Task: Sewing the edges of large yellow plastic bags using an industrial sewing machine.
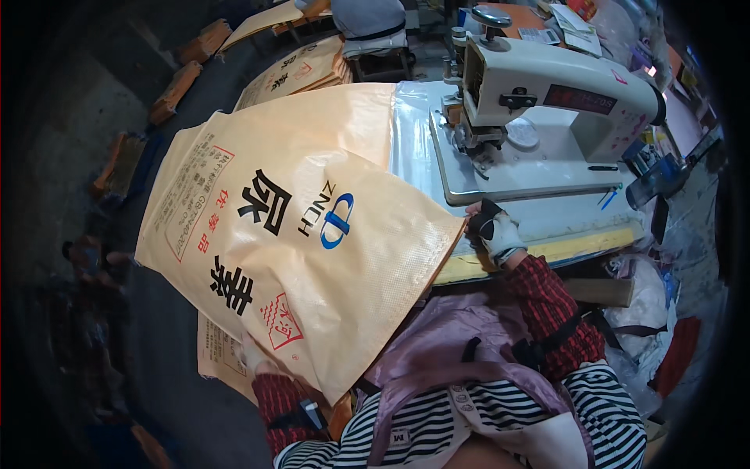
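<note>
A large cream woven plastic sack (344, 273) with black, red and blue print spreads in front of me, its upper end on the sewing table. My right hand (500, 234), in a white glove with dark fingertips, pinches the sack's right corner at the table's front edge. At the sack's lower left edge is my left hand (254, 358), also in a pale glove; it grips the edge, with its fingers mostly hidden by the fabric. Just beyond my right hand stands a white industrial sewing machine (547, 94), its needle area right of the sack.
More printed sacks lie in a stack (312, 66) behind, and another sack (215, 348) hangs below the held one. Yellow padding (547, 250) runs along the table's front edge. A blue-handled tool (656, 180) lies at the right, above a clear plastic bag (637, 297). Sack bundles (176, 90) stand far left.
</note>
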The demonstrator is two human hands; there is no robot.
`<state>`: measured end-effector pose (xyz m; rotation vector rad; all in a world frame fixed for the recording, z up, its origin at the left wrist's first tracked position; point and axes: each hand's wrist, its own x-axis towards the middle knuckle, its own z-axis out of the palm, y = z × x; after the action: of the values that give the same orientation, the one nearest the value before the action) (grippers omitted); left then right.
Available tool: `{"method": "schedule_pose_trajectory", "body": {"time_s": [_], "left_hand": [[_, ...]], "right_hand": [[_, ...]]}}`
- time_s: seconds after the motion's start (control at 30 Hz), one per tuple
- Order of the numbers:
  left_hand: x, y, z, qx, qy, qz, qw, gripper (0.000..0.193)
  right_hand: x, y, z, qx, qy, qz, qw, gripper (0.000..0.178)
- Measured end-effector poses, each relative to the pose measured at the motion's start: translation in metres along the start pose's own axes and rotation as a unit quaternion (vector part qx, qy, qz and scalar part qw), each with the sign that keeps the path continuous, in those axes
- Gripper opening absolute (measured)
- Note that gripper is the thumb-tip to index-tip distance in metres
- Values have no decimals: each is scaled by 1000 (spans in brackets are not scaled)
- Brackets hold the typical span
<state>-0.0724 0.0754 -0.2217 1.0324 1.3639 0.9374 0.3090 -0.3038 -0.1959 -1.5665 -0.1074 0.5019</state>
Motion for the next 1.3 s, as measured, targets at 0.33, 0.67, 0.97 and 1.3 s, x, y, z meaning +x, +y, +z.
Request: {"method": "schedule_pose_trajectory", "body": {"time_s": [0.33,0.67,0.97,1.3], "left_hand": [[-64,-170,-127,92,-78,-322,939,28],[-81,-96,-166,391,109,44,913,30],[-110,-196,-380,462,242,-23,853,21],[-133,-219,-344,98,326,-125,932,20]], "right_hand": [[-21,-54,17,41,-261,-60,962,66],[-24,-19,79,-130,-239,-216,938,49],[-79,24,233,-476,-410,-251,736,45],[-65,78,295,-649,-452,-98,604,33]]}}
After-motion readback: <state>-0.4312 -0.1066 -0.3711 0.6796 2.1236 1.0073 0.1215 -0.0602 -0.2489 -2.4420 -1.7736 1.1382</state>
